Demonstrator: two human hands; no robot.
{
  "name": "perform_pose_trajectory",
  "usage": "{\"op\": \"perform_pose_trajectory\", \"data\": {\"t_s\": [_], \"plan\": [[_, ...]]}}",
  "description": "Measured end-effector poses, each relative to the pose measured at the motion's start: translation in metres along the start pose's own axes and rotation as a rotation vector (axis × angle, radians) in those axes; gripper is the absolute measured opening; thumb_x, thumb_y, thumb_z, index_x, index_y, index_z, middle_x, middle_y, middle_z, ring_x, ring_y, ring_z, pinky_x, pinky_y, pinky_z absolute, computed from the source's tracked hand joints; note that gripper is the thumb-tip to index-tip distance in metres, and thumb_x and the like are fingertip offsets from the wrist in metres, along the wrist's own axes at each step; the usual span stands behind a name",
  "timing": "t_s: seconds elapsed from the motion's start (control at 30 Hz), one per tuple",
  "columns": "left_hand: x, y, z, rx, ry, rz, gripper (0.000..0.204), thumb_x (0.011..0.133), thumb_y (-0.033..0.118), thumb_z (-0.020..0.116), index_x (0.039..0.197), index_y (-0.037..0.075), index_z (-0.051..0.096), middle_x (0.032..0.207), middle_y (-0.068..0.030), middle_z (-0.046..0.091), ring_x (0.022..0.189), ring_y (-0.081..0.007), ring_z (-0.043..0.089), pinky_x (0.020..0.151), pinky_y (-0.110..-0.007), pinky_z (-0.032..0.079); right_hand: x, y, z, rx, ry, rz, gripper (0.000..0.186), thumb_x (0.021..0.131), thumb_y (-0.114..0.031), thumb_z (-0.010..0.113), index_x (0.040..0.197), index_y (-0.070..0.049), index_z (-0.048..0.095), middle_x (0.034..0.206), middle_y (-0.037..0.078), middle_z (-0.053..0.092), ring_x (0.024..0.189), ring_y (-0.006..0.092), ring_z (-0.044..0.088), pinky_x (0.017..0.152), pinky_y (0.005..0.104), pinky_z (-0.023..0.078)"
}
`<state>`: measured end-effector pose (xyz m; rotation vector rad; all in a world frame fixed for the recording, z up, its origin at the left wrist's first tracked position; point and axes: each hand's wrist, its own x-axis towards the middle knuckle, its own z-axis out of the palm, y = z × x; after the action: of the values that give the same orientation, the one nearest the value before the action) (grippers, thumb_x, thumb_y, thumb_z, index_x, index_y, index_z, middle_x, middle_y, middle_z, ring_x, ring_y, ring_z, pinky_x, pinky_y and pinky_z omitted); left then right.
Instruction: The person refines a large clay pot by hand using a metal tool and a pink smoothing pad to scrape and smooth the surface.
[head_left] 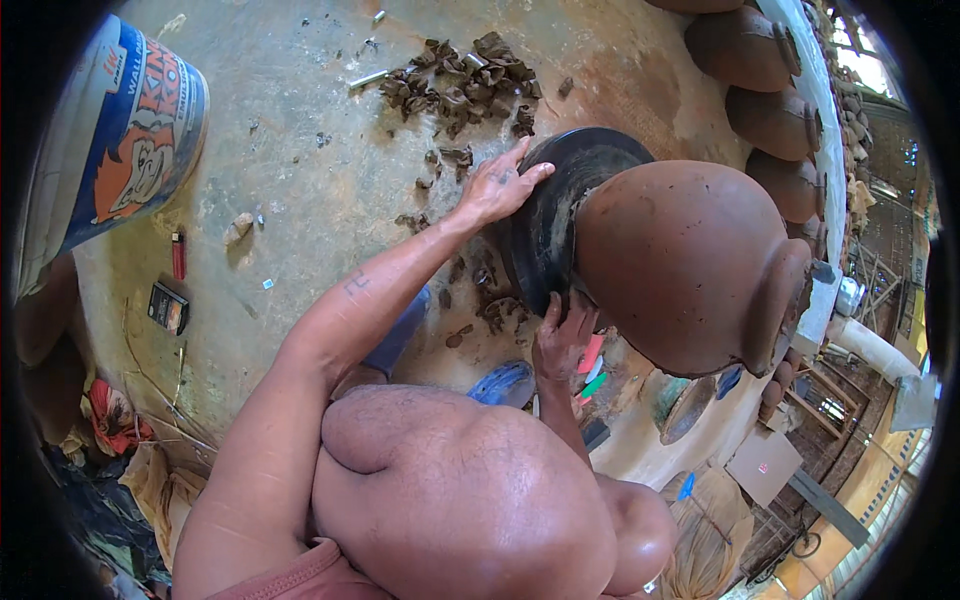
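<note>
A round brown clay pot (685,265) with a thick rolled rim rests with its base against a dark round turntable (595,150). In the picture its mouth points right. My left hand (500,188) is at the turntable's left edge, fingers stretched and apart, thumb side toward the disc. Below the pot's base, my right hand (567,335) reaches up with its fingers extended against the lower edge of the disc and pot. Part of that hand is hidden by the pot. Neither hand grips anything.
Dark clay scraps (470,85) lie beyond my left hand. A paint bucket (130,130) stands at the left, near a red lighter (178,256) and a small dark box (168,308). Several clay pots (740,45) line the right. My raised knee (470,470) is close below.
</note>
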<state>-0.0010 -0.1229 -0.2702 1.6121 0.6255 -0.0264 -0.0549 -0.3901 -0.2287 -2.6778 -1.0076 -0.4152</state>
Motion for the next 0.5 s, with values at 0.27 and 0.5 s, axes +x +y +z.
{"op": "perform_pose_trajectory", "data": {"t_s": [0.27,0.5], "plan": [[-0.021,-0.033,-0.006,-0.169,-0.042,0.135,0.077,0.11,0.066,0.04,0.17,0.019,0.032,0.173,-0.0153,0.034,0.158,-0.0349,0.034,0.121,-0.049,0.043,0.02,-0.043,0.004,0.34,0.025,0.104,0.037,0.096,-0.003,0.076,0.13,-0.002,0.062,0.119,0.02,0.065,0.108,0.0406,0.067,0.092,0.0495,0.057],[-0.073,-0.035,-0.034,-0.564,-0.547,-0.06,0.056,0.111,0.037,0.06,0.163,0.024,0.044,0.145,-0.0094,0.062,0.119,-0.0221,0.068,0.088,-0.041,0.067,0.014,-0.049,-0.008,0.556,-0.219,0.257,0.034,0.098,-0.007,0.073,0.129,-0.001,0.062,0.121,0.019,0.066,0.109,0.0352,0.068,0.096,0.0426,0.054]]}}
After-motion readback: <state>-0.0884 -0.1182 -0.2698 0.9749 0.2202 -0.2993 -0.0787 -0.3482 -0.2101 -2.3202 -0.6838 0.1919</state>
